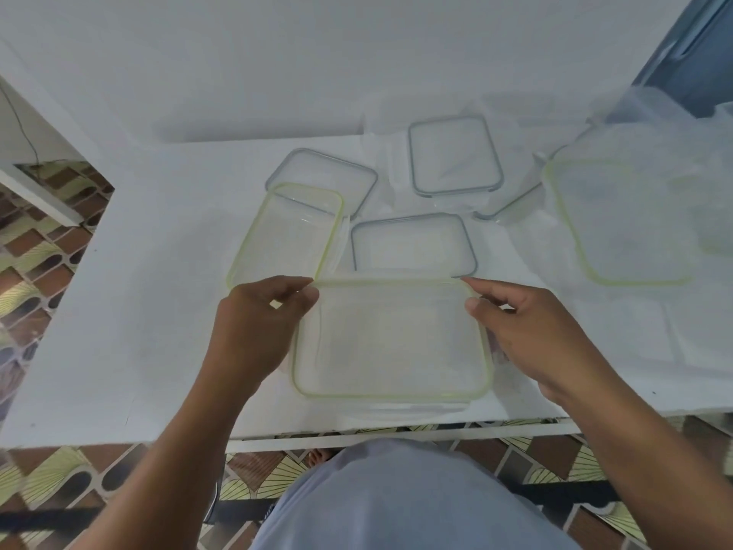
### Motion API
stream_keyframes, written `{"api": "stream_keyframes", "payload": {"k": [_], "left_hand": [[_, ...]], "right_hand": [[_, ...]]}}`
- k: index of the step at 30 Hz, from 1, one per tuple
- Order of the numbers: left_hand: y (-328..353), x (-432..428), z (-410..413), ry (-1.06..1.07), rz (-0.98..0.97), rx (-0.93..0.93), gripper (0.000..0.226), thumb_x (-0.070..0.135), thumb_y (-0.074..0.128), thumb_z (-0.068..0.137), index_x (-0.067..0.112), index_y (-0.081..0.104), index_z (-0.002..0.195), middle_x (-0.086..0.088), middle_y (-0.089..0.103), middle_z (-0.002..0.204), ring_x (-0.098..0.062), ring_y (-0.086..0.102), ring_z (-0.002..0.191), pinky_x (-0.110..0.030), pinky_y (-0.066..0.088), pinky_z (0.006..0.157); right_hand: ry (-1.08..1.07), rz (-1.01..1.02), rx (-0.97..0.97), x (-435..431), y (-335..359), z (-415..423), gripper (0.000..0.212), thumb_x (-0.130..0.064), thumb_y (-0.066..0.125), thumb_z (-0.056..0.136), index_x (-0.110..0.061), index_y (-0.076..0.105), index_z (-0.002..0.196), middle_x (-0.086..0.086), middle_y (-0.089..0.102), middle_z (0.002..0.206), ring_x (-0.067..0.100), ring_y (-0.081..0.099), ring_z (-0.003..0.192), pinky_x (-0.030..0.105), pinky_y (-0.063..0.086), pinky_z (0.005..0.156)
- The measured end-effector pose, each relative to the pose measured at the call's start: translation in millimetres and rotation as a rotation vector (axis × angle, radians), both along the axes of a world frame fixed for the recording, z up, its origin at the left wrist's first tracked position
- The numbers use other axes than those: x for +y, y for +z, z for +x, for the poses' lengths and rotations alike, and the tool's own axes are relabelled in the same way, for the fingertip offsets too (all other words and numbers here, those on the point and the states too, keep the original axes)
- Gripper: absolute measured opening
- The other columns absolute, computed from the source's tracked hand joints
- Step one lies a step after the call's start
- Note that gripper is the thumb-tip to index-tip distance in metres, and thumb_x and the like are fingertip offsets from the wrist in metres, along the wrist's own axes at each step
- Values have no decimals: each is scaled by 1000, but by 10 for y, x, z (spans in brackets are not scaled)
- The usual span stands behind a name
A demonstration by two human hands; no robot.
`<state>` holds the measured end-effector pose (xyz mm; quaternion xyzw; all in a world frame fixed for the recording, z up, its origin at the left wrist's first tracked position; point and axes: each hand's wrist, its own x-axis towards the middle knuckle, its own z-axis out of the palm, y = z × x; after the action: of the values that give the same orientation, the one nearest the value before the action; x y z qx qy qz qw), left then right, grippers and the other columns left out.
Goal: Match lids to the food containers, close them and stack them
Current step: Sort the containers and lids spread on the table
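A big green-rimmed lid (392, 339) lies flat at 6 o'clock on the white surface (139, 311), close to its near edge. It is almost square, and its slightly longer side runs from 9 to 3 o'clock. Faint clear lines under its near rim suggest a container beneath, though that cannot be told for sure. The left hand (258, 323) is at the lid's 10 o'clock corner, its fingers (303, 299) curled in a narrow pinch on the rim. The right hand (527, 331) is at the 2 o'clock corner, with forefinger stretched along the far edge, thumb against the side rim and the other fingers folded. At 12 o'clock from this lid, just beyond it, sits a grey-rimmed lid (412, 244) with its long axis from 9 to 3 o'clock. At 10 o'clock a narrow green-rimmed lid (285, 236) points from 7 to 1 o'clock, and its far end overlaps a second grey-rimmed lid (323, 176). Farther off at 1 o'clock a third grey-rimmed lid (454, 154) lies roughly from 12 to 6 o'clock. At 2 o'clock, well apart, a wide green-rimmed lid (618, 220) slants from 11 to 5 o'clock among blurred clear plastic. Patterned floor tiles (47, 248) show at 9 o'clock and below the surface.
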<state>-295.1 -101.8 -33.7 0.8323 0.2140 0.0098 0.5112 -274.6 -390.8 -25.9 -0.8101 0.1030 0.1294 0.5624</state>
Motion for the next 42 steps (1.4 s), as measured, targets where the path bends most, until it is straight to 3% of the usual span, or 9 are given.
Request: {"api": "stream_keyframes", "payload": {"k": [5, 8, 14, 21, 25, 32, 35, 38, 42], "left_hand": [[-6, 12, 76, -7, -74, 27, 10, 30, 73, 93, 36, 81, 95, 18, 74, 87, 1, 63, 73, -24, 45, 71], [37, 26, 121, -148, -37, 61, 19, 24, 66, 99, 39, 77, 101, 23, 74, 96, 8, 64, 90, -15, 43, 78], [89, 86, 203, -156, -109, 65, 17, 18, 73, 94, 31, 82, 91, 2, 78, 87, -5, 66, 78, -29, 48, 80], [172, 127, 221, -266, 116, 154, 15, 29, 71, 95, 36, 79, 106, 16, 76, 102, -1, 66, 94, -12, 45, 80], [114, -21, 91, -184, 195, 23, 15, 24, 67, 98, 29, 80, 104, 20, 73, 86, 4, 65, 83, -10, 44, 72], [94, 7, 82, -70, 107, 45, 12, 28, 71, 95, 31, 78, 86, 7, 75, 78, -9, 66, 75, -20, 50, 63], [101, 0, 56, -115, 137, 44, 13, 26, 66, 97, 31, 77, 91, 10, 73, 77, -5, 65, 73, -13, 49, 60], [113, 20, 60, -68, 85, 48, 12, 27, 69, 96, 30, 77, 88, 8, 74, 79, -9, 66, 73, -23, 51, 64], [98, -42, 131, -76, 184, 47, 13, 23, 64, 99, 22, 74, 90, 8, 69, 77, -6, 62, 70, -19, 42, 60]], "right_hand": [[35, -11, 39, -51, -22, 48, 26, -26, 65, 97, -38, 72, 119, -19, 68, 81, 0, 56, 56, 22, 44, 61], [186, -29, 106, -87, 10, 77, 34, -32, 59, 101, -48, 61, 130, -32, 61, 111, -12, 59, 100, 14, 40, 77], [120, 15, 125, -73, 32, 174, 31, -23, 64, 98, -46, 70, 118, -5, 72, 110, -12, 59, 68, 18, 41, 72], [229, -104, 72, -80, 7, 138, 36, -35, 59, 100, -48, 59, 133, -17, 63, 122, 4, 63, 104, 11, 40, 74], [171, -46, 36, -85, 34, 132, 31, -28, 66, 96, -48, 68, 120, -13, 68, 94, 5, 60, 67, 14, 45, 66], [38, 53, 36, -65, -25, 128, 23, -19, 74, 89, -34, 79, 106, 1, 76, 95, 10, 65, 71, 39, 55, 76], [15, 79, 26, -72, -22, 135, 23, -13, 74, 89, -30, 79, 105, 3, 75, 96, 10, 68, 72, 25, 56, 64], [-34, 83, 3, -48, -53, 120, 21, -15, 75, 88, -30, 79, 103, -3, 76, 93, 25, 71, 83, 35, 59, 70], [-89, 35, -26, -1, -88, 154, 14, -19, 74, 90, -29, 78, 98, -3, 76, 89, 16, 65, 72, 19, 50, 57]]}}
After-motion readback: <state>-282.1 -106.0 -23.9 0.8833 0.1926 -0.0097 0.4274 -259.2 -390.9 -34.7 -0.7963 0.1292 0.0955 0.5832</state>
